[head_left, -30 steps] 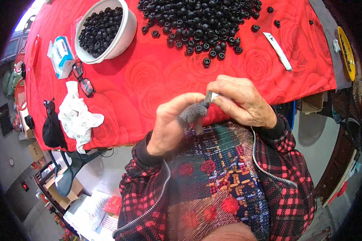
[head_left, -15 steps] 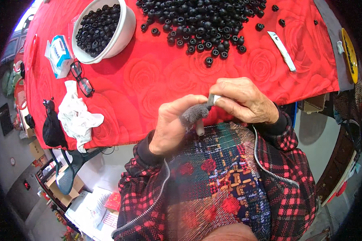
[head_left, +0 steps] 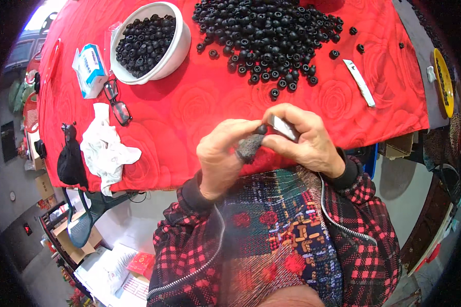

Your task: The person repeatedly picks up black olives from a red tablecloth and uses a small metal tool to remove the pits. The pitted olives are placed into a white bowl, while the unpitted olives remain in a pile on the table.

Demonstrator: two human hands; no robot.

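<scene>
My left hand [head_left: 220, 151] pinches a small round black part [head_left: 262, 129] between its thumb and a finger. A grey fabric sleeve [head_left: 250, 147] covers one of that hand's fingers. In my right hand [head_left: 310, 140] is a short flat blade with a white wrapping [head_left: 284, 128], its end close to the black part. Both hands are held above the table's near edge, in front of my body. Beyond them lies a large pile of similar black parts [head_left: 264, 38], each rounded with a hole in one end.
A white bowl [head_left: 182, 48] of black parts stands at the far left of the red tablecloth [head_left: 189, 110]. Near it are a tissue pack [head_left: 91, 71], eyeglasses [head_left: 119, 105], a white cloth [head_left: 105, 146] and a black mask-like item [head_left: 70, 161]. A white strip [head_left: 359, 84] lies right.
My right hand has tilted, turning the blade's white side more into view and away from the left fingers. The black part now shows between the left fingers. The whole view has shifted slightly.
</scene>
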